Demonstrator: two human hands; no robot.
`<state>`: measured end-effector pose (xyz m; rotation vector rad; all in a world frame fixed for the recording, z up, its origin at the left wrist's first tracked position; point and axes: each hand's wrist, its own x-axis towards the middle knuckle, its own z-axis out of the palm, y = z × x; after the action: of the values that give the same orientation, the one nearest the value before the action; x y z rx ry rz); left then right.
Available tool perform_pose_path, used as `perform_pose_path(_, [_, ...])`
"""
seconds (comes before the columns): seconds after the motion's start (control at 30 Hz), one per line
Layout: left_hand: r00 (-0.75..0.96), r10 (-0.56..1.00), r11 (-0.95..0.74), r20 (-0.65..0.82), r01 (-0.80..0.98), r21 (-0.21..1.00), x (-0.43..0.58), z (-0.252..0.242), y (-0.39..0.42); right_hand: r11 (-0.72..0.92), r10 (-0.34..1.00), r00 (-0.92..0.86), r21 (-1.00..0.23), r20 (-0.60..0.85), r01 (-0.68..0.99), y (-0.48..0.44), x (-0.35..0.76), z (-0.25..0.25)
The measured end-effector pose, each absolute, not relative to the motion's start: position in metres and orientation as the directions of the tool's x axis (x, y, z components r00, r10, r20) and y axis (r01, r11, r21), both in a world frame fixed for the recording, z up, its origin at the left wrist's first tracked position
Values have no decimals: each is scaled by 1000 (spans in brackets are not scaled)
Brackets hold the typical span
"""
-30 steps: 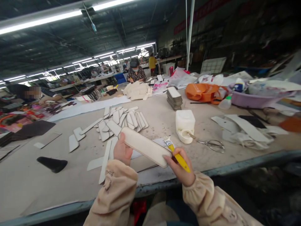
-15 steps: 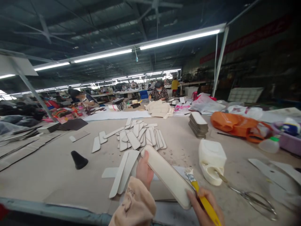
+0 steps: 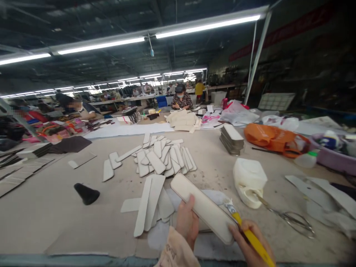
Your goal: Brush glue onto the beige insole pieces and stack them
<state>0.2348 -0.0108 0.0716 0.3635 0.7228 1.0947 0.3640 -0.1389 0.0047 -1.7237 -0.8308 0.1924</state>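
My left hand (image 3: 187,223) grips a long cream padded piece (image 3: 203,207) from below, thumb on its near edge. My right hand (image 3: 250,246) steadies the piece's right end and is closed round a yellow-handled brush (image 3: 244,233), whose bristles lie by that end. Just beyond stands a white plastic glue jug (image 3: 248,180) with a cut opening.
Several cream cut pieces (image 3: 161,157) lie fanned out mid-table, with longer strips (image 3: 147,202) nearer me. Scissors (image 3: 292,217) lie right of the jug. A black cone (image 3: 86,193), a stack of pieces (image 3: 231,139), an orange bag (image 3: 274,139) and a purple basin (image 3: 333,155) are around. A seated person (image 3: 180,99) works at the far end.
The view tilted up and then shifted right. My hands, still holding the piece and brush, now sit lower and further right in the picture; their grip is unchanged.
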Motion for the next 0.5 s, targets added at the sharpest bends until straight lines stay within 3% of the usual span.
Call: perform_pose_path(0.5, [153, 886, 433, -437, -608, 665, 192, 94, 56, -124, 621, 710, -852, 332, 508, -138, 345, 14])
